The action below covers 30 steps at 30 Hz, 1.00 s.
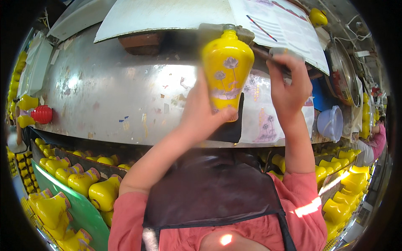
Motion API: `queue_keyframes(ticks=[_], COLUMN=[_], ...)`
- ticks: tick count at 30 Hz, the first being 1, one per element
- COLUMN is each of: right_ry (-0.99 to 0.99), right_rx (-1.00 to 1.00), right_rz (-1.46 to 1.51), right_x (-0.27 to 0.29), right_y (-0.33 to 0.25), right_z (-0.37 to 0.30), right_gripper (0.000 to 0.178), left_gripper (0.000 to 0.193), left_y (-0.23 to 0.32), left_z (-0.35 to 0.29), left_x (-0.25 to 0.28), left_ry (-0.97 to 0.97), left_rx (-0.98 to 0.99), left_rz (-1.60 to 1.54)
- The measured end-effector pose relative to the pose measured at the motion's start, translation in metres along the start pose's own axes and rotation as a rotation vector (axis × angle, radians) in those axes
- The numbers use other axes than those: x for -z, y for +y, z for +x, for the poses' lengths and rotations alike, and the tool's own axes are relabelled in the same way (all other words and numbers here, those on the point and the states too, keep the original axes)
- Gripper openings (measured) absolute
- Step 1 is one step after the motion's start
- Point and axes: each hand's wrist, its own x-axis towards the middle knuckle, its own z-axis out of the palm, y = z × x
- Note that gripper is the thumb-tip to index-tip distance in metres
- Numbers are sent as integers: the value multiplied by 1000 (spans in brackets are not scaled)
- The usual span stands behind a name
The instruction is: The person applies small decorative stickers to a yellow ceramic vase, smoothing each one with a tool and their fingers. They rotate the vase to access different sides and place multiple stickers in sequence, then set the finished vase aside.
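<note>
My left hand (203, 108) is closed round the lower part of a glossy yellow bottle (224, 54). The bottle is upright in the picture, its narrow neck away from me, with greyish-purple lotus flowers on its side. My right hand (291, 81) is to the right of the bottle, apart from it, thumb and forefinger pinched together. A blurred grey thing (289, 54) shows by those fingertips, and I cannot make out what it is. Beneath the hands are a black cloth (232, 131) and a sheet of printed lotus transfers (264, 125).
The metal table (109, 104) carries scattered paper scraps. At its back a white board (167, 14) bears a printed sheet and a striped pencil (261, 28). A pale bucket (330, 124) stands at the right. Rows of yellow bottles (104, 192) flank me; other people sit at the far sides.
</note>
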Motion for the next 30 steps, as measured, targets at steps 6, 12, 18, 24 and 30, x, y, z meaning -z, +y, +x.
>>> queue_keyframes(ticks=[6, 12, 18, 24, 30], right_ry=[-339, -265, -357, -492, -432], right_rx=[172, -589, -771, -798, -704], right_rz=[270, 628, 581, 293, 279], right_x=[-1, 26, 1, -19, -25], right_y=[-14, -16, -6, -24, -28], right_z=[-65, -83, -66, -60, -55], right_gripper=[34, 23, 45, 86, 92], left_gripper=[121, 114, 105, 78, 77], left_y=[-11, -15, -3, -8, -16], left_z=[-16, -16, -24, 9, 8], left_x=[0, 0, 3, -1, -10], left_ry=[-23, 80, 138, 203, 188], left_rx=[-100, -189, -226, 37, -5], left_rz=[189, 243, 178, 3, -11])
